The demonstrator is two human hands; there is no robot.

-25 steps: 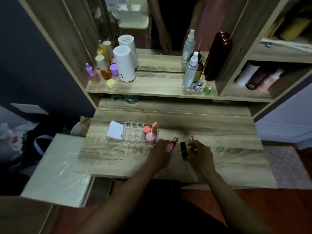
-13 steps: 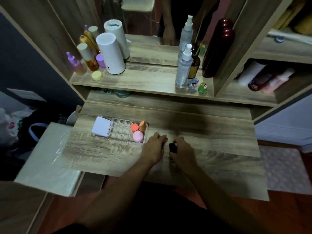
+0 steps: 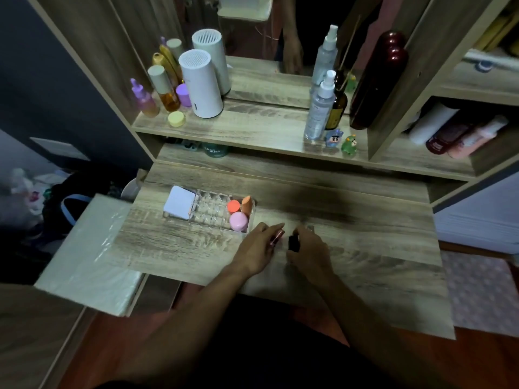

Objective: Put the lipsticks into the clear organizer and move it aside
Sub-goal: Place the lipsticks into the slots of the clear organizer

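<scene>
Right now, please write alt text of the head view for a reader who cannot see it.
Two hands gather lipsticks on a wooden desk: the left hand holds a pink lipstick, the right hand a black one. A clear organizer stands just left of them.

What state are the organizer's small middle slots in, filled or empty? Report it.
Empty: the clear organizer's middle slots show only bare plastic.

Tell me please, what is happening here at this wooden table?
A person is gathering lipsticks beside a clear organizer. The left hand holds a pink lipstick, and the right hand closes on a black lipstick. Both hands are low over the table, just right of the organizer. Its small middle slots look empty, so no lipstick is inside yet.
</scene>
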